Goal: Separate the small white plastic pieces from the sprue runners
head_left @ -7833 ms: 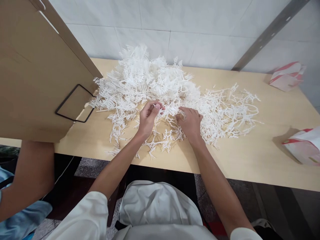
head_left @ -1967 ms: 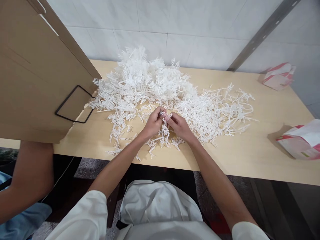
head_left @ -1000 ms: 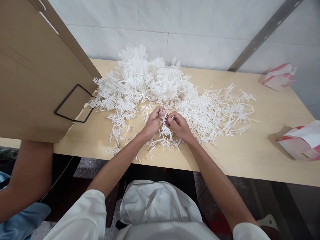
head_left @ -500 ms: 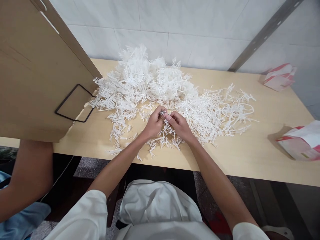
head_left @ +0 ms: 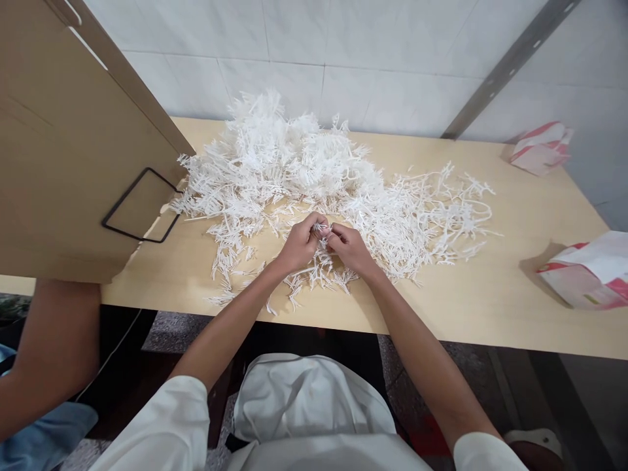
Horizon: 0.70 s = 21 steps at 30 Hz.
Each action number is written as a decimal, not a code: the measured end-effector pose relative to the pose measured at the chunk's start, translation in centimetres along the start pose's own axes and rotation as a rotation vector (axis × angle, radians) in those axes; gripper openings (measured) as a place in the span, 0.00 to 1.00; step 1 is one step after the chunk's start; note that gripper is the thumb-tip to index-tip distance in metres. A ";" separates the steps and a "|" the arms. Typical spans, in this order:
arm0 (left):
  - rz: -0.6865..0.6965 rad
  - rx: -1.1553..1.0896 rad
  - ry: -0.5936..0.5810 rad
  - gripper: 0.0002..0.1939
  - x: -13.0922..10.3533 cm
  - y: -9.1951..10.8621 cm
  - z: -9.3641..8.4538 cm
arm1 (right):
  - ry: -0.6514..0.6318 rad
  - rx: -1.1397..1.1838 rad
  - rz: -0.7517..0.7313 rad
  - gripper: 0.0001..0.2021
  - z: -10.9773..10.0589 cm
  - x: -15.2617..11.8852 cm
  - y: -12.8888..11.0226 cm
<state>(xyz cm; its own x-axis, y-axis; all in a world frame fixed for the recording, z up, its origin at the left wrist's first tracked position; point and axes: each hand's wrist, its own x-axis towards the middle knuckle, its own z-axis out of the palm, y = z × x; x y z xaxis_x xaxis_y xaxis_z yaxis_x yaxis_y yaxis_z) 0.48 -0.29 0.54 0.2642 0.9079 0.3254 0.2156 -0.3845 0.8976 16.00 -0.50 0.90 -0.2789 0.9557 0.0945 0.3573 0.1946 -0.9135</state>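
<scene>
A large heap of white branched plastic-looking pieces (head_left: 294, 157) is spread over the light wooden table (head_left: 471, 294). In front of the heap, my left hand (head_left: 305, 241) is closed around a small bunch of these white pieces, whose tips poke out near the thumb. My right hand (head_left: 347, 245) sits close beside it, fingers pinched at the same bunch; exactly what lies between those fingertips is too small to tell. Loose white pieces (head_left: 318, 275) lie on the table beneath and between both hands.
A cardboard panel (head_left: 83, 150) stands at the left, with a black wire frame (head_left: 142, 205) by its lower edge. Another person's arm (head_left: 59, 333) is below it. Two red-and-white paper bags (head_left: 542, 149) are at the right. A tiled wall (head_left: 392, 59) rises behind.
The whole view has shifted slightly. My right hand's fingers are more curled in, and its thumb no longer stretches out towards my left hand as before.
</scene>
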 end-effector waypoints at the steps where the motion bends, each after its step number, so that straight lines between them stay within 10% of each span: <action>1: 0.001 -0.012 -0.016 0.02 0.0 0.0 0.0 | 0.009 -0.013 -0.010 0.13 0.0 0.0 0.1; 12: -0.070 -0.048 0.141 0.11 0.2 0.1 -0.1 | 0.321 -0.147 -0.194 0.11 0.0 0.2 0.3; 21: -0.141 -0.014 0.176 0.13 0.1 -0.1 0.1 | 0.174 -0.259 -0.272 0.13 0.2 0.2 1.1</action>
<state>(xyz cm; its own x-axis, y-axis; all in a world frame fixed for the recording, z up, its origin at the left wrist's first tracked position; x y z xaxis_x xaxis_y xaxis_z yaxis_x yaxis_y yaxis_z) 0.56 -0.18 0.42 0.0638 0.9682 0.2421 0.2252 -0.2503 0.9416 16.15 -0.10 -0.15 -0.2468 0.8805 0.4048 0.5097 0.4732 -0.7185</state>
